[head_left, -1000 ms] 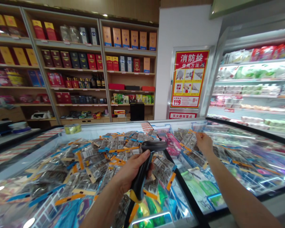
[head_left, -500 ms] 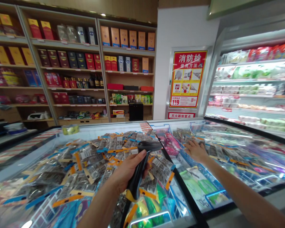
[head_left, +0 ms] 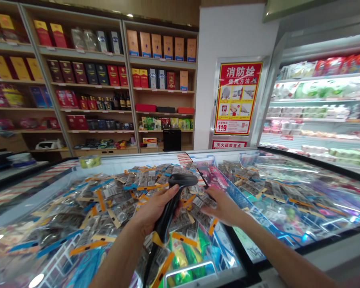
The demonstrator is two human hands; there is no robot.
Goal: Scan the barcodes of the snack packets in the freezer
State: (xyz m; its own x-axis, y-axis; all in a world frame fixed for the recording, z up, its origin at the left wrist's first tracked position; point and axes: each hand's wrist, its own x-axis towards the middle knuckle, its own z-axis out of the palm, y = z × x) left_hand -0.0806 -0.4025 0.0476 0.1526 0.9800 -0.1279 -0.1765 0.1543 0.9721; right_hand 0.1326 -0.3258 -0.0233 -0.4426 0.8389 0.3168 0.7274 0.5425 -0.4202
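Observation:
My left hand [head_left: 157,206] is closed around the handle of a black barcode scanner [head_left: 183,180] with a yellow accent near its base. The scanner's head points to the right, and its dark cable runs down toward me. Over the black divider of the chest freezer, my right hand [head_left: 223,206] has its fingers apart, and I see nothing held in it. Just under and left of its fingertips lies a clear plastic packet [head_left: 202,204] with dark contents and an orange strip. Many similar packets [head_left: 117,200] with orange, blue and cream strips are heaped across the left side.
Blue wire baskets [head_left: 243,200] and a glass-covered section with more packets lie at the right. A roll of tape [head_left: 90,161] rests on the freezer's far left edge. Behind are shelves of boxes [head_left: 102,76], a red poster [head_left: 238,98] and a lit refrigerated display [head_left: 321,100].
My right hand has moved left and nearer, from the packets in the right section to the divider beside the scanner. The scanner in my left hand has shifted slightly left.

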